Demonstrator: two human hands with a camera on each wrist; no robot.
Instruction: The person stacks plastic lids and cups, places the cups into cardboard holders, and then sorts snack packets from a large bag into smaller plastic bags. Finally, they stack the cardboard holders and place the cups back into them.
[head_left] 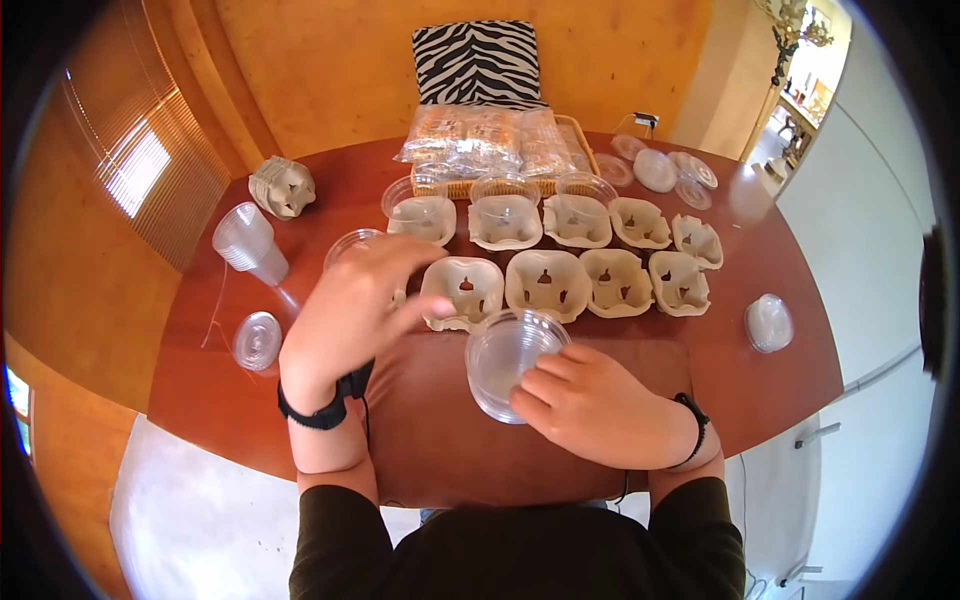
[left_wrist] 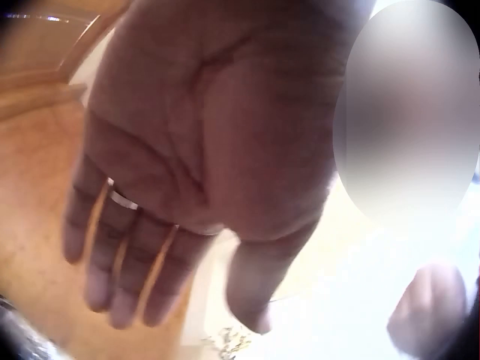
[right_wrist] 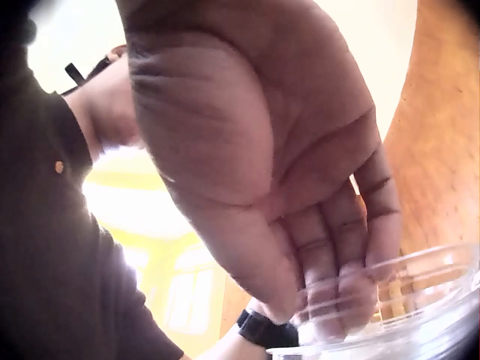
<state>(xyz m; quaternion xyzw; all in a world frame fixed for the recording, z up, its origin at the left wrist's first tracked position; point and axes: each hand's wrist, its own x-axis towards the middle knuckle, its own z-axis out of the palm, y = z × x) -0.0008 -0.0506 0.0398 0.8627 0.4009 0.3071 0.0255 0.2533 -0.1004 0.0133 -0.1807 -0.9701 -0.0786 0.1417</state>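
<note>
My right hand (head_left: 600, 405) pinches the rim of a round clear plastic cup (head_left: 492, 365) over the near part of the table; several ring lines show at its rim. The same clear cup (right_wrist: 420, 307) appears low in the right wrist view, at the fingertips. My left hand (head_left: 345, 310) is raised with fingers extended and thumb apart, holding nothing. Its thumb overlaps a pulp cup carrier (head_left: 462, 285) in the front row. Behind its knuckles, another clear cup (head_left: 352, 240) shows partly hidden. Clear cups (head_left: 505, 200) stand in three back-row carriers.
More carriers (head_left: 617, 283) fill the rows to the right. At left are stacked carriers (head_left: 283, 187), nested cups (head_left: 245, 238) and clear lids (head_left: 257, 341). Lids (head_left: 770, 322) also lie at right and far right. A wicker basket (head_left: 590, 145) with wrapped packets (head_left: 465, 138) stands behind.
</note>
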